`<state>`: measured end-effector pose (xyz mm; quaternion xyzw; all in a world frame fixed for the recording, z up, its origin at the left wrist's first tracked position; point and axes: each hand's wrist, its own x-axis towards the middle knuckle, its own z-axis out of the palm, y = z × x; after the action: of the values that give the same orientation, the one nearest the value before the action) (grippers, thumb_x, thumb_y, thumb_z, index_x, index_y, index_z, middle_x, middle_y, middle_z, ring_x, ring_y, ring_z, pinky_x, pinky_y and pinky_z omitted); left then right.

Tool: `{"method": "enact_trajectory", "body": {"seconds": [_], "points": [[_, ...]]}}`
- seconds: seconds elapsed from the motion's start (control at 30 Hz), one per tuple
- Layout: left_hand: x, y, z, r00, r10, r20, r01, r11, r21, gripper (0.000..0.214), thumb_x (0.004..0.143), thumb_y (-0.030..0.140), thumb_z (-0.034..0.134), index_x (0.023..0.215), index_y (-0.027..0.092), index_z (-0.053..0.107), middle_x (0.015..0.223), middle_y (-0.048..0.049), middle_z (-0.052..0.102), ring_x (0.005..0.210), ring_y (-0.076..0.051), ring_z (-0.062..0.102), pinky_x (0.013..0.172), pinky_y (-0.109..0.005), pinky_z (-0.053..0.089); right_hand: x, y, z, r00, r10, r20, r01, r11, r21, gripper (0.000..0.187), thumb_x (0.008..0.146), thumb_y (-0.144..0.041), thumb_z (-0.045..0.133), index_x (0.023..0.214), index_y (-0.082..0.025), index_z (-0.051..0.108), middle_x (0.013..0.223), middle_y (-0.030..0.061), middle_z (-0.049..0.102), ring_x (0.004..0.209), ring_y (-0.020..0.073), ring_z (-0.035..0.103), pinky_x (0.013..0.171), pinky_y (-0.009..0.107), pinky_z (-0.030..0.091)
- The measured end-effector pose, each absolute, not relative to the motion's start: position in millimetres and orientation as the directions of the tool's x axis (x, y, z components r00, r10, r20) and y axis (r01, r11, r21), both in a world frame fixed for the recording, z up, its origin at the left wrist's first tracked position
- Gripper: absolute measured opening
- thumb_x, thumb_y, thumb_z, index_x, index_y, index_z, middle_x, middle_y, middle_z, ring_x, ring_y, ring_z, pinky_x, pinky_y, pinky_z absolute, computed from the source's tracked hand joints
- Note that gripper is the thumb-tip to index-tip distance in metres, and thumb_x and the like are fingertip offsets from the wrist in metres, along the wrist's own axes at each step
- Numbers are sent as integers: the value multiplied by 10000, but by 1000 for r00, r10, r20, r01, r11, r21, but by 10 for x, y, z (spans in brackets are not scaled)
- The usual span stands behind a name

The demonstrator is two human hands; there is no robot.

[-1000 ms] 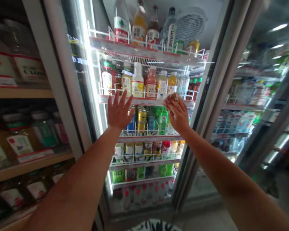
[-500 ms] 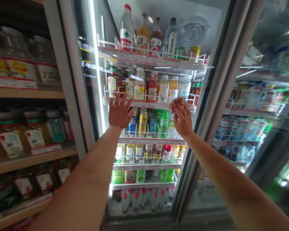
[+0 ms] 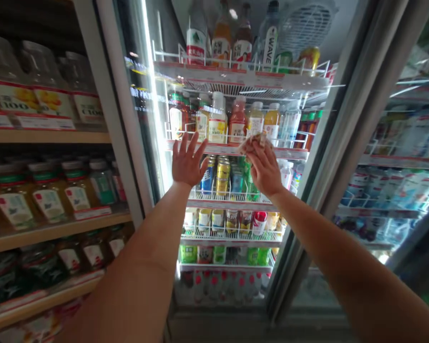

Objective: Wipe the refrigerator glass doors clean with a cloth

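My left hand (image 3: 188,164) lies with its fingers spread, palm forward, seemingly against the glass door (image 3: 229,188) of a lit drinks fridge. Level with it to the right, my right hand (image 3: 265,169) presses a crumpled, patterned cloth (image 3: 252,143) toward the same glass. Part of the cloth is covered by my fingers. Behind the glass, juice bottles (image 3: 238,121) line a wire-fronted shelf. Gold cans (image 3: 222,176) stand on the shelf below, between my two hands.
On the left, open wooden shelves (image 3: 46,136) hold rows of bottled drinks (image 3: 50,202). A grey metal door frame (image 3: 338,138) borders the glass on the right, with another drinks fridge (image 3: 382,190) beyond it. Water bottles fill the fridge's bottom.
My right hand has slid left across the glass with the cloth, which now shows more spread out. My left hand stays nearly in place. The whole view has shifted slightly.
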<state>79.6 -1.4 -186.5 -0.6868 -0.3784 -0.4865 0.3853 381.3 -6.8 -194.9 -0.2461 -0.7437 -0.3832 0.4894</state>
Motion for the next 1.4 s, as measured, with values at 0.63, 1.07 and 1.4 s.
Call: {"method": "enact_trajectory", "body": {"seconds": [0.63,1.07,1.4], "points": [[840,-86,-1850,204,264,943,917,-389,-89,635,1050,511,424,1624,240,449,1730,-29,257,1630,-285,47,1342,-547,0,3901,16,-1766,-358,-22,934,758,577,304,553,1012,-215,452,1557,-278,528,1604,29,516,1600,352,277,1323,663,246],[841,-91,-1846,202,274,940,926,-366,-92,657,1035,502,422,1636,236,416,1732,-54,259,1629,-317,61,1336,-561,-1,3994,23,-1778,-903,-8,430,312,675,668,575,1020,-274,514,1592,-301,465,1641,-76,443,1580,222,340,1373,490,212],[837,-81,-1857,216,257,942,934,-336,-123,655,1056,525,416,1649,247,401,1737,-37,245,1629,-313,58,1338,-547,3,3958,36,-1839,-531,81,843,694,612,379,601,1009,-271,479,1609,-288,450,1651,-24,453,1606,344,261,1343,651,166]]}}
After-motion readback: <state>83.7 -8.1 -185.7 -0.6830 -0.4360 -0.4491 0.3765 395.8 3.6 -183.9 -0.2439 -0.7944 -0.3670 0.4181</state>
